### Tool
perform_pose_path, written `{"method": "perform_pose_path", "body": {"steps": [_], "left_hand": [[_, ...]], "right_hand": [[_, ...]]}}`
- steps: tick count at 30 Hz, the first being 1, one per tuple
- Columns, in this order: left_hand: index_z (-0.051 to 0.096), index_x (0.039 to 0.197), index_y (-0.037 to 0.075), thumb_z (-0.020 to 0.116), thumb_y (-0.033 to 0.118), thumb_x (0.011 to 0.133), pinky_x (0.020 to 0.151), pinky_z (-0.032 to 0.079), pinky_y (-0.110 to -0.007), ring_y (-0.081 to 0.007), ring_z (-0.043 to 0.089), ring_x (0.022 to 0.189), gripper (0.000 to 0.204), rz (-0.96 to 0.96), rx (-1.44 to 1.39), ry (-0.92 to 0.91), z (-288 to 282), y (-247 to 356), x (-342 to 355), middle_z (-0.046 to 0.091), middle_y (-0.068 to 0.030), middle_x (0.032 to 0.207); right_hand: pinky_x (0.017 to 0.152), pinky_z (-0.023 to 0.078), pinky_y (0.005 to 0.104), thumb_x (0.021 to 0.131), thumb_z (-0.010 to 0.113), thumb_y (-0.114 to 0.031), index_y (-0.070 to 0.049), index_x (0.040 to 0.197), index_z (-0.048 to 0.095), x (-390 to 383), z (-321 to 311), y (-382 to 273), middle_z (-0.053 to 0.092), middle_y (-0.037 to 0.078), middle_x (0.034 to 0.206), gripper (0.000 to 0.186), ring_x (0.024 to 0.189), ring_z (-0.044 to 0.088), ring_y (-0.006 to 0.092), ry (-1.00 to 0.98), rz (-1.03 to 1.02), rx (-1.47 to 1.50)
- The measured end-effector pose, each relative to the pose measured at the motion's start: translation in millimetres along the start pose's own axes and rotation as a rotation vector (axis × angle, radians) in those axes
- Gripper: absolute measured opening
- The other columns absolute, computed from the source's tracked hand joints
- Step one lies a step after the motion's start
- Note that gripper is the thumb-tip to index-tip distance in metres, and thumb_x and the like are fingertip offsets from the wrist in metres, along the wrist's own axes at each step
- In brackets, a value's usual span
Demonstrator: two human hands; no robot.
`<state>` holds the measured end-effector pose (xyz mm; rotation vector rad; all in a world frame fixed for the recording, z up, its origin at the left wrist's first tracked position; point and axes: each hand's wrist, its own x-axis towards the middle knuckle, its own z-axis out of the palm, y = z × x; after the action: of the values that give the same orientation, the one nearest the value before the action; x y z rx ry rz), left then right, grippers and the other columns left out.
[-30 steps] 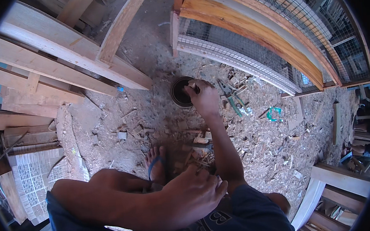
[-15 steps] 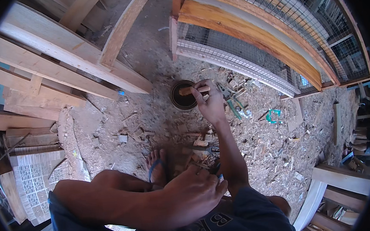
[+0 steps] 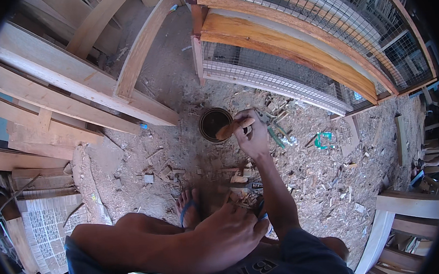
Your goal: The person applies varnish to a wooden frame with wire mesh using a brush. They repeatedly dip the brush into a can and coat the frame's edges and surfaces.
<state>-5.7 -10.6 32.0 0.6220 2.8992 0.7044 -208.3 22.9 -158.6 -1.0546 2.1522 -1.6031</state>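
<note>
My right hand (image 3: pixel 255 140) is closed around a short brown brush (image 3: pixel 225 132). The brush's working end lies at the near right rim of a round can (image 3: pixel 216 121), whose inside looks dark. My left hand (image 3: pixel 229 233) rests low in front of my body, close to my lap, with its fingers curled. What those fingers hold, if anything, is hidden. Just right of my right hand, pliers with green handles (image 3: pixel 276 136) lie on the ground. Another dark metal tool (image 3: pixel 253 185) lies below my right hand, beside my forearm.
A wooden frame with wire mesh (image 3: pixel 290 55) stands at the far right. Long boards (image 3: pixel 73 81) lean at the left. Wood chips and scraps (image 3: pixel 334 180) cover the ground. A stack of patterned sheets (image 3: pixel 50 230) sits left, and a pale wooden frame (image 3: pixel 407 205) lower right.
The brush has tipped from nearly level over the can to slanting down at its rim, as my right hand turned. My left hand stays curled near my lap. The view has shifted slightly.
</note>
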Motion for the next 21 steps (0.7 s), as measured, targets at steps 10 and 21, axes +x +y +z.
{"method": "perform_pose_path", "body": {"steps": [10,21], "left_hand": [[0.054,0.132,-0.003,0.063,0.014,0.085,0.075,0.052,-0.039,-0.0259,0.067,0.083,0.051,-0.012,-0.052,-0.164,-2.9,0.1,2.6,0.066,-0.0142,0.098],[0.052,0.134,-0.005,0.062,0.018,0.085,0.08,0.054,-0.041,-0.0299,0.068,0.09,0.055,0.0,-0.045,-0.208,-9.9,-3.7,5.2,0.066,-0.0192,0.099]], "right_hand": [[0.069,0.055,0.0296,0.085,0.062,-0.003,0.0,0.102,0.061,10.1,-11.2,-3.8,0.071,0.011,0.088,0.017,0.078,0.069,0.0167,0.103,0.033,0.265],[0.08,0.056,0.0302,0.094,0.071,-0.012,0.002,0.107,0.068,99.4,-41.2,-47.2,0.072,0.012,0.103,0.019,0.088,0.071,0.02,0.575,-0.243,0.572]]}}
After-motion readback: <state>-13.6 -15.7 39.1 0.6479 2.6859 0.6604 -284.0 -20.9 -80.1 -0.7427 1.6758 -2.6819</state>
